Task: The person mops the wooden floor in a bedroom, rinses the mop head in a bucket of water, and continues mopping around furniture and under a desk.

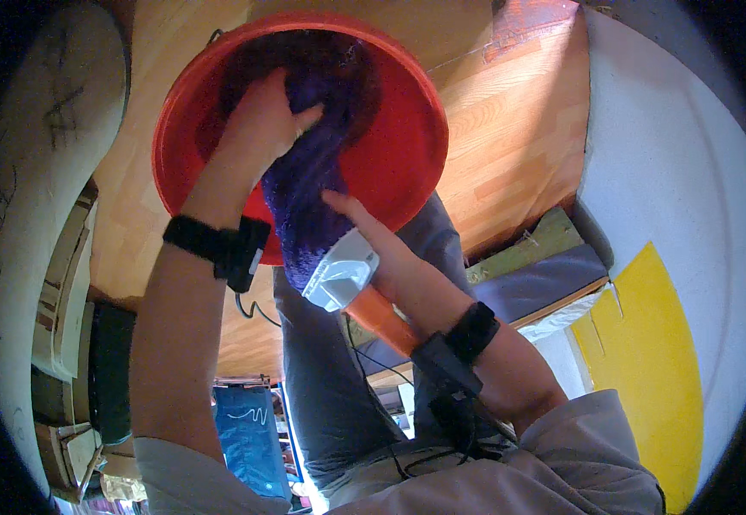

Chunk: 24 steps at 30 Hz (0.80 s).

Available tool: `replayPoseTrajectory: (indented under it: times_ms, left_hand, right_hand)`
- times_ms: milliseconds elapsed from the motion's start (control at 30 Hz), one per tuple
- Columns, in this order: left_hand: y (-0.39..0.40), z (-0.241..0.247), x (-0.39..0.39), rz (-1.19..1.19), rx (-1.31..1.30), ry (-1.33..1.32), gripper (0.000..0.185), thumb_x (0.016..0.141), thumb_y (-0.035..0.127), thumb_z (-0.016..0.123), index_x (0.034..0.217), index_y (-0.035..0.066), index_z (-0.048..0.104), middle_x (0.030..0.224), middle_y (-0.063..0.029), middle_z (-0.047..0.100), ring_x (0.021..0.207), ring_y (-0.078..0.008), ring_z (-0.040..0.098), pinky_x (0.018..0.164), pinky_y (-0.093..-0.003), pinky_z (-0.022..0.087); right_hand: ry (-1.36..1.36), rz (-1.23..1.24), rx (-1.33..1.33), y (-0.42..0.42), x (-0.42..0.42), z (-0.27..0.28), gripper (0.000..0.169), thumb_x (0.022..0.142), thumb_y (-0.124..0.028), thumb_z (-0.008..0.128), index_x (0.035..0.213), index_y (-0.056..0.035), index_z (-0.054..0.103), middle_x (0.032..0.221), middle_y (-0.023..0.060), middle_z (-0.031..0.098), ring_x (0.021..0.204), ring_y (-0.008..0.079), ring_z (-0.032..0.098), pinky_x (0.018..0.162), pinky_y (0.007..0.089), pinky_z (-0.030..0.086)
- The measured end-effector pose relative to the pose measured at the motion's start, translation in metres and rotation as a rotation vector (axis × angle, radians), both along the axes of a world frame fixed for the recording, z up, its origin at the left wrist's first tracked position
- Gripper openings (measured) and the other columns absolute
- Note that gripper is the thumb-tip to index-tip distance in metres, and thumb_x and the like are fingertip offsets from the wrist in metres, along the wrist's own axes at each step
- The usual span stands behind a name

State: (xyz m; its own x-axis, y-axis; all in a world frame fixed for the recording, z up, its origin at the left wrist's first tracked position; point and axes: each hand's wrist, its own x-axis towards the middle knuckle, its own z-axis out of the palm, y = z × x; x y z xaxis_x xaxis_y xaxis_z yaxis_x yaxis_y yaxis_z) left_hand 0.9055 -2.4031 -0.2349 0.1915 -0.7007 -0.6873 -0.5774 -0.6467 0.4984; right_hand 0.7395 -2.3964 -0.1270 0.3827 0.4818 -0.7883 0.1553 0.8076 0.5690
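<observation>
A red plastic bucket or basin (405, 154) stands in front of me. Purple fluffy mop fabric (311, 187) runs from its dark inside over the near rim. My left hand (283, 116) reaches into the bucket and grips the fabric's upper part, fingertips partly hidden. At the fabric's lower end is a white-grey plastic mop fitting (344, 270), with an orange handle part (382, 322) below it. My right hand (373, 244) grips the mop beside this fitting, thumb over the fabric; its other fingers are hidden. What lies at the bucket's bottom is too dark to tell.
The bucket rests on a wood-patterned floor (514, 148). My legs (321, 380) are close behind it. On the right are a white curved surface (656, 141), a yellow panel (656, 380) and a grey cushioned edge (540, 277). A marked pale surface (51, 129) stands left. Cables hang near my wrists.
</observation>
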Motion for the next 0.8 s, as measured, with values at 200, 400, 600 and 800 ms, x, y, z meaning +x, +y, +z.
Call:
replayPoseTrajectory:
  times_ms: [200,400,600,800]
  left_hand:
    - [0.045,-0.013,0.022,1.098,0.19,0.812,0.064,0.076,0.03,0.065,0.128,0.001,0.04,0.115,-0.0167,0.055,0.101,-0.0274,0.057,0.085,-0.0379,0.046]
    - [0.076,0.021,0.014,1.273,0.038,0.73,0.058,0.083,0.03,0.059,0.13,0.003,0.039,0.116,-0.0117,0.056,0.099,-0.0234,0.057,0.083,-0.0371,0.048]
    - [0.107,0.004,-0.028,1.733,0.106,1.248,0.063,0.079,0.037,0.064,0.127,0.002,0.043,0.117,-0.0127,0.056,0.104,-0.0254,0.056,0.092,-0.0386,0.045]
    - [0.106,-0.002,-0.033,1.795,0.062,1.376,0.064,0.078,0.038,0.064,0.126,0.002,0.043,0.117,-0.0129,0.056,0.105,-0.0257,0.055,0.094,-0.0386,0.044]
  right_hand:
    - [0.002,-0.058,0.02,0.005,-0.011,0.014,0.052,0.078,-0.049,0.06,0.105,-0.0044,0.061,0.093,0.0122,0.067,0.08,0.0261,0.065,0.08,0.0376,0.051]
    - [-0.181,-0.441,0.251,-0.016,-0.023,0.036,0.051,0.084,-0.046,0.053,0.113,-0.0037,0.057,0.105,0.0142,0.064,0.09,0.0274,0.064,0.088,0.0404,0.048]
    - [-0.215,-0.778,0.424,-0.016,-0.016,0.049,0.044,0.088,-0.036,0.049,0.117,-0.0032,0.055,0.11,0.0163,0.062,0.098,0.0294,0.061,0.095,0.0424,0.045]
    - [-0.263,-0.458,0.235,-0.027,-0.013,0.069,0.044,0.087,-0.035,0.051,0.116,-0.0031,0.055,0.108,0.0157,0.062,0.097,0.0285,0.061,0.093,0.0414,0.045]
